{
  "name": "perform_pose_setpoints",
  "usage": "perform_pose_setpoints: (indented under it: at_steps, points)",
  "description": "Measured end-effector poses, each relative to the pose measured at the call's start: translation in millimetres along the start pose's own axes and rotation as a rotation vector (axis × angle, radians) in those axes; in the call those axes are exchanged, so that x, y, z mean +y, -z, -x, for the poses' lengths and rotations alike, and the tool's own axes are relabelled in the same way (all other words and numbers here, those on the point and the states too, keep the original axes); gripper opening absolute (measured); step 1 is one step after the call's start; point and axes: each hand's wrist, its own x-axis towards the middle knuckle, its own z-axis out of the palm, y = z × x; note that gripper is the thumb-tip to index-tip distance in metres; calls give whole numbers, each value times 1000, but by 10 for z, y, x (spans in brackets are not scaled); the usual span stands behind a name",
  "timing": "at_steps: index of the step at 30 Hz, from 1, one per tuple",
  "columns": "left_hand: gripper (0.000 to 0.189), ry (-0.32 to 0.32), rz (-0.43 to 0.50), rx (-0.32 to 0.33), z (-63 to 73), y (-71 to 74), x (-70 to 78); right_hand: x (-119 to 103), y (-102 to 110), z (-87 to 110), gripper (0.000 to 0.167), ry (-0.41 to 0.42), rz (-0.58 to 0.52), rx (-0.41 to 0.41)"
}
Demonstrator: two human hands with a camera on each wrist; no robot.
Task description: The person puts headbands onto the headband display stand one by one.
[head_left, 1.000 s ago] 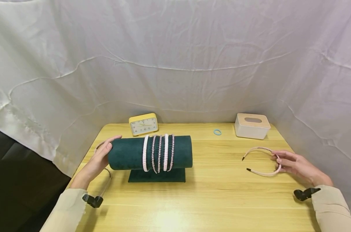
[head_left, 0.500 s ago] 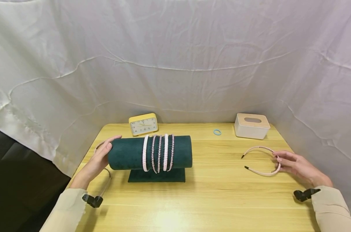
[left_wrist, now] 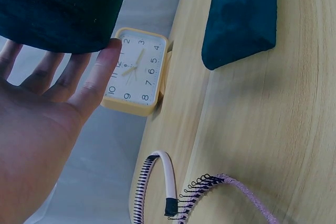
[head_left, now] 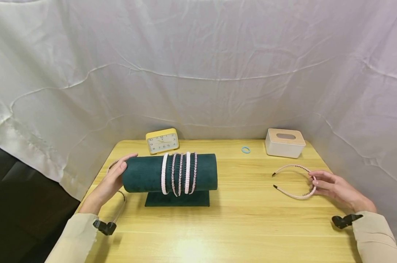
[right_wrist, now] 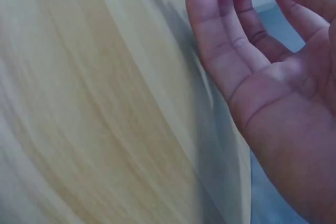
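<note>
The right hand point(head_left: 341, 191) pinches a pink headband point(head_left: 298, 197) by its bend near the right edge of the tabletop point(head_left: 244, 215); well apart, the left hand point(head_left: 108, 183) touches one end of a green roll stand point(head_left: 141, 176) with straight fingers. The stand wears 5 headbands point(head_left: 187, 173), with tabletop between it and the pink headband. 2 loose headbands point(left_wrist: 169, 174) are near the left hand; toward the back are a yellow clock point(head_left: 163, 141), blue ring point(head_left: 246, 152) and white box point(head_left: 285, 149), contents hidden.

Free tabletop point(head_left: 244, 199) between green stand point(head_left: 144, 175) and pink headband point(head_left: 294, 196), clock point(head_left: 162, 142) and box point(head_left: 285, 148) behind
</note>
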Motion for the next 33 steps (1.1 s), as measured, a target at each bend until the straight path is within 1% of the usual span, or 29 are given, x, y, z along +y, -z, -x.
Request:
perform_pose_setpoints:
  at_steps: [4, 8, 12, 15, 18, 22, 26, 28, 33]
  points:
    - [51, -2, 2, -1, 0, -6, 8, -32, -30, -25, 45, 35, -48, -21]
    - [51, -4, 3, 0, 0, -9, 16, -114, -110, -90, 46, 87, -62, 7]
    - [51, -4, 4, 5, 1, -13, 21, -241, -229, -178, 43, 145, -55, 42]
    - [51, -5, 6, 4, 1, -17, 21, -345, -322, -242, 41, 176, -28, 51]
    - [50, -8, 10, 6, -4, -19, 17, -454, -409, -286, 39, 186, 7, 58]
    - [50, -5, 14, 8, -6, -22, 12, -594, -529, -318, 37, 174, 54, 86]
    - [52, 1, 9, 8, -5, -17, 3, -711, -681, -346, 33, 146, 149, 148]
    - [53, 4, 4, 8, -5, -12, -2, -768, -765, -372, 32, 146, 181, 170]
    - [54, 0, 2, 6, -3, -2, -17, -907, -986, -471, 32, 196, 202, 173]
